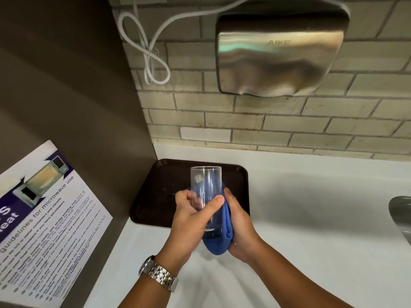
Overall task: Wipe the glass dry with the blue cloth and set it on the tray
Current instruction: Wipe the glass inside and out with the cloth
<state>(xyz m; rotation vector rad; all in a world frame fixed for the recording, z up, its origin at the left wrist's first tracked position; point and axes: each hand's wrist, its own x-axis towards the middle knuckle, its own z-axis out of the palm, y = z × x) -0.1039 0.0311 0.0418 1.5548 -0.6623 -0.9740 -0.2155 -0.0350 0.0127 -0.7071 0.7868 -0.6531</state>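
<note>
Glass [206, 192] standing upright, left hand [193, 215] gripping it, right hand [239, 227] pressing blue cloth [219, 238] alongside; tray [160, 185] lying just behind.

Light is even and moderately bright from overhead. My arms cast soft grey shadows on the white counter [311, 218]. The steel hand dryer [281, 52] shows smeared greenish glare. Wide-angle bending curves the tile wall [244, 121] and poster [44, 218] at edges; poster small print blurs.

Bare forearms, a silver link-band wristwatch [158, 273] on the left wrist.
</note>
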